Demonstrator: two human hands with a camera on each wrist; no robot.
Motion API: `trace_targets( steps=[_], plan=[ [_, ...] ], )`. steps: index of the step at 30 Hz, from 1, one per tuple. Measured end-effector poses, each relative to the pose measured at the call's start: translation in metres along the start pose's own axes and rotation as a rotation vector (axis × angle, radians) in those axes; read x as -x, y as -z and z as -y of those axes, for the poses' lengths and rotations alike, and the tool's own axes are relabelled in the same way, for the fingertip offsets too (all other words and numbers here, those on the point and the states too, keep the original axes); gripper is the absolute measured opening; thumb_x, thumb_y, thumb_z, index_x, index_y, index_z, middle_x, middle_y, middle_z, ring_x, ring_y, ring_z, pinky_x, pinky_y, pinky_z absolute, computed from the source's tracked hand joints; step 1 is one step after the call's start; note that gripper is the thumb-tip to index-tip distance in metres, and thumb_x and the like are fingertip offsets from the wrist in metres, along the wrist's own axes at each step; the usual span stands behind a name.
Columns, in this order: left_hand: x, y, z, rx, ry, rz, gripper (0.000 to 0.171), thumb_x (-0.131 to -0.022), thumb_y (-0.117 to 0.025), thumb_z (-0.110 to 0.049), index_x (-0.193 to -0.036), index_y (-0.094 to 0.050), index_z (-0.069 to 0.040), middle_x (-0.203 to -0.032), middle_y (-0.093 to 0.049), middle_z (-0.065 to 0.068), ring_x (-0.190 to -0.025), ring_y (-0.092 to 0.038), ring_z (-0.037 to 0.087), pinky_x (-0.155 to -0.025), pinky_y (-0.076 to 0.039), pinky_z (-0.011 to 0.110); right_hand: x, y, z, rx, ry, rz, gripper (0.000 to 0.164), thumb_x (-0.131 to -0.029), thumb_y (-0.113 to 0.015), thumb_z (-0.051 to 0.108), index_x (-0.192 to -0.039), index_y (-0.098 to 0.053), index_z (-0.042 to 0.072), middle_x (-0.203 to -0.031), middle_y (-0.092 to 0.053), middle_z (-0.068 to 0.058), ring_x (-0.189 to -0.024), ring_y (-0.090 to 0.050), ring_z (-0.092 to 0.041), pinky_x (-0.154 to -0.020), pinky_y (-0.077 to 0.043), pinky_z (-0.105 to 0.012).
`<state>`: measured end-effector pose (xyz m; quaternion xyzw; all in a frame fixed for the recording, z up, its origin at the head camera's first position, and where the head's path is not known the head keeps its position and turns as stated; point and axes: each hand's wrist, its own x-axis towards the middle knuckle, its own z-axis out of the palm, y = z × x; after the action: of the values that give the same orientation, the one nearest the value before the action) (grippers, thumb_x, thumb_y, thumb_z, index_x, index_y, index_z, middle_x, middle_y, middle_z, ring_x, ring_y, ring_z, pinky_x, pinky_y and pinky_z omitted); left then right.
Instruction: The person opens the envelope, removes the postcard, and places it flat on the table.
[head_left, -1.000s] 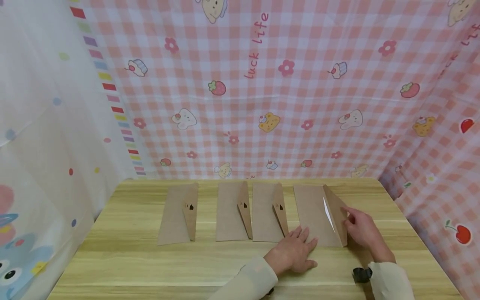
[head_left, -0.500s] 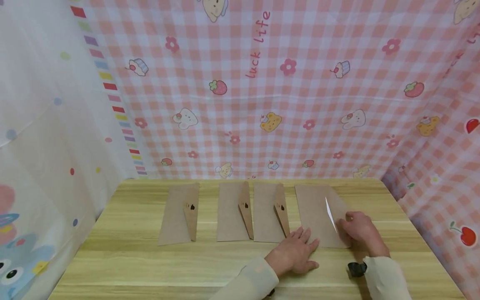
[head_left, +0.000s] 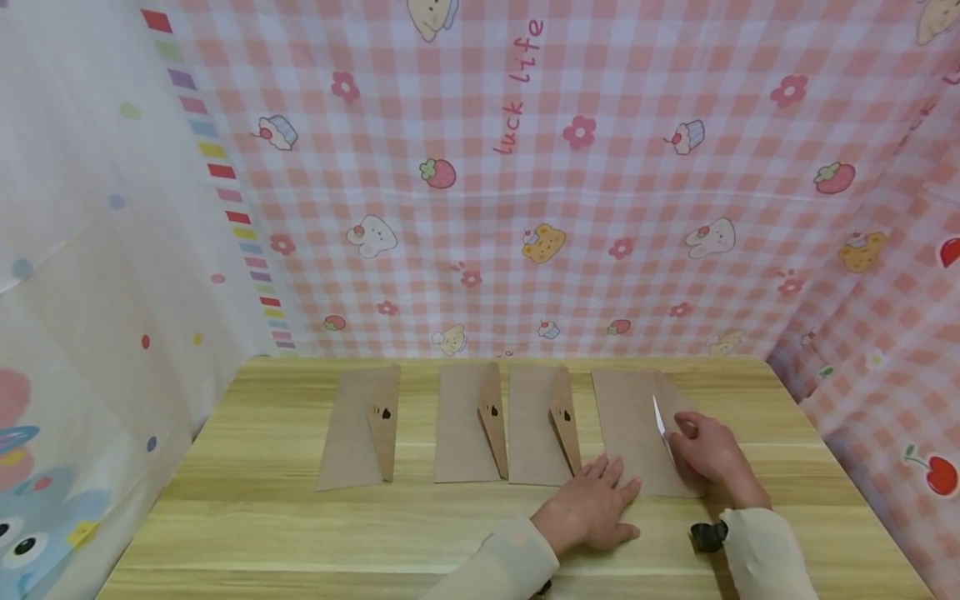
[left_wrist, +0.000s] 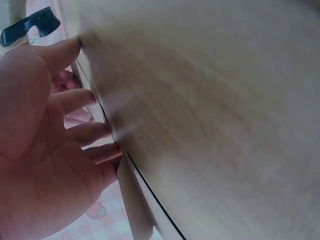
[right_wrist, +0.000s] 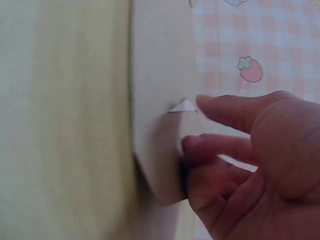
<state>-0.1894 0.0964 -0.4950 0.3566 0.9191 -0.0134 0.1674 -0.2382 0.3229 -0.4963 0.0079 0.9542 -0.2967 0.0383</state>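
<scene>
Tabletop bears envelopes, one white inside; left hand spread, right hand curled, grip unclear.

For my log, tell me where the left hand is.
In the head view, the left hand lies right of centre, by the near edges of the two rightmost envelopes.

- Envelopes: plain kraft brown, with small black print on the flaps
- Sliver in the rightmost envelope: white
- Tabletop: pale yellow wood grain with browner streaks
- Back curtain: pink-and-white gingham, strawberries, cupcakes, pink flowers, dark pink lettering
- Left cloth: white, scattered coloured dots
- Border strip: red, yellow, blue, purple blocks
- Sleeves: cream
- Wrist device: black
</scene>
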Motion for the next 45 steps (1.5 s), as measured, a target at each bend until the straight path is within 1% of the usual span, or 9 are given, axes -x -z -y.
trace_targets(
  steps=[3,8,14,20,22,25,30,35,45],
  plan=[
    [0.000,0.000,-0.001,-0.009,0.000,-0.006,0.065,-0.098,-0.044,-0.062,-0.156,-0.027,-0.038,-0.165,-0.018,-0.005,-0.152,-0.015,0.014,-0.120,-0.020,0.027,-0.002,-0.004,-0.004,0.008,0.015,-0.021,0.050,-0.095,-0.064,0.021,-0.133,-0.052,-0.010,-0.105,-0.066,-0.032,-0.088,-0.066,-0.034,-0.074,-0.054,-0.047],
    [0.001,0.000,-0.002,-0.018,0.003,-0.014,0.066,-0.098,-0.044,-0.062,-0.156,-0.027,-0.037,-0.165,-0.017,-0.005,-0.152,-0.016,0.015,-0.120,-0.021,0.027,-0.004,-0.006,-0.007,-0.010,0.010,-0.022,0.051,-0.094,-0.065,0.022,-0.135,-0.052,-0.007,-0.099,-0.067,-0.028,-0.082,-0.064,-0.030,-0.071,-0.053,-0.045],
    [0.002,-0.002,-0.001,-0.007,0.002,-0.026,0.066,-0.098,-0.045,-0.061,-0.156,-0.027,-0.036,-0.165,-0.017,-0.004,-0.152,-0.016,0.016,-0.120,-0.021,0.028,-0.005,-0.005,-0.010,-0.030,-0.043,0.005,0.060,-0.095,-0.067,0.030,-0.140,-0.049,-0.005,-0.107,-0.064,-0.029,-0.087,-0.062,-0.031,-0.074,-0.053,-0.045],
    [0.002,-0.003,-0.002,-0.006,0.014,-0.027,0.067,-0.097,-0.045,-0.062,-0.157,-0.025,-0.037,-0.166,-0.015,-0.001,-0.152,-0.015,0.016,-0.120,-0.021,0.028,-0.005,-0.004,-0.013,-0.058,-0.068,0.015,0.064,-0.094,-0.069,0.033,-0.143,-0.047,-0.003,-0.098,-0.061,-0.020,-0.081,-0.056,-0.026,-0.066,-0.047,-0.033],
    [0.002,-0.003,-0.002,-0.003,0.019,-0.024,0.067,-0.097,-0.044,-0.062,-0.157,-0.024,-0.038,-0.166,-0.014,0.000,-0.152,-0.015,0.015,-0.120,-0.021,0.028,-0.005,-0.003,-0.013,-0.068,-0.071,0.014,0.065,-0.093,-0.069,0.033,-0.143,-0.047,-0.002,-0.094,-0.060,-0.017,-0.079,-0.055,-0.025,-0.064,-0.045,-0.031],
    [0.002,-0.003,-0.002,0.000,0.023,-0.023,0.067,-0.097,-0.044,-0.062,-0.157,-0.024,-0.038,-0.166,-0.013,0.000,-0.152,-0.014,0.015,-0.120,-0.021,0.028,-0.006,-0.002,-0.014,-0.084,-0.079,0.021,0.066,-0.093,-0.069,0.034,-0.145,-0.046,-0.001,-0.093,-0.061,-0.016,-0.078,-0.054,-0.024,-0.064,-0.043,-0.031],
    [0.001,-0.004,-0.002,-0.003,0.020,-0.029,0.067,-0.097,-0.043,-0.062,-0.157,-0.023,-0.039,-0.166,-0.013,0.001,-0.152,-0.014,0.015,-0.120,-0.022,0.028,-0.006,-0.001,-0.015,-0.100,-0.092,0.026,0.067,-0.093,-0.069,0.035,-0.146,-0.045,0.001,-0.099,-0.064,-0.018,-0.082,-0.055,-0.025,-0.067,-0.045,-0.031],
    [0.001,-0.004,-0.002,-0.003,0.020,-0.030,0.067,-0.097,-0.043,-0.062,-0.157,-0.023,-0.039,-0.166,-0.013,0.002,-0.152,-0.014,0.015,-0.120,-0.022,0.029,-0.006,-0.003,-0.016,-0.117,-0.099,0.017,0.065,-0.093,-0.070,0.033,-0.145,-0.047,0.001,-0.091,-0.062,-0.013,-0.078,-0.054,-0.023,-0.065,-0.043,-0.031],
    [0.002,-0.005,-0.002,0.010,0.031,-0.021,0.066,-0.097,-0.044,-0.062,-0.156,-0.024,-0.041,-0.166,-0.013,0.002,-0.152,-0.014,0.014,-0.120,-0.021,0.028,-0.008,-0.004,-0.016,-0.121,-0.107,0.020,0.064,-0.094,-0.069,0.030,-0.145,-0.047,0.000,-0.085,-0.057,-0.009,-0.075,-0.050,-0.022,-0.065,-0.040,-0.031]
  ],
)
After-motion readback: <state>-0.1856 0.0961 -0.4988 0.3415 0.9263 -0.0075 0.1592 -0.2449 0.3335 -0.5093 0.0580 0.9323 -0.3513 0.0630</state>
